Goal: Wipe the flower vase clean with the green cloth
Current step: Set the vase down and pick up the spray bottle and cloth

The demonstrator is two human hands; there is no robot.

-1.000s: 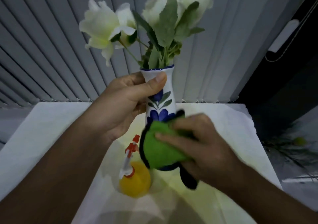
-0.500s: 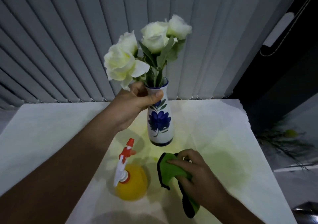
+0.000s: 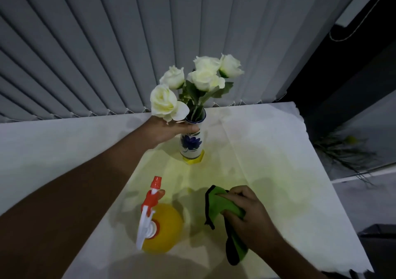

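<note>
Head view: flower vase [image 3: 191, 145] upright on worktop [image 3: 267, 150], left hand [image 3: 166, 132] grip around its neck. Right hand [image 3: 249, 216] clutches green cloth [image 3: 218, 203] near spray bottle [image 3: 159, 223].

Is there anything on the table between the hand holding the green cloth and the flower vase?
Nothing visible stands between them. The right hand grips the green cloth near the table's front, and only bare tablecloth lies up to the vase, which the left hand holds by the neck. The yellow spray bottle stands to the left, off that line.
</note>
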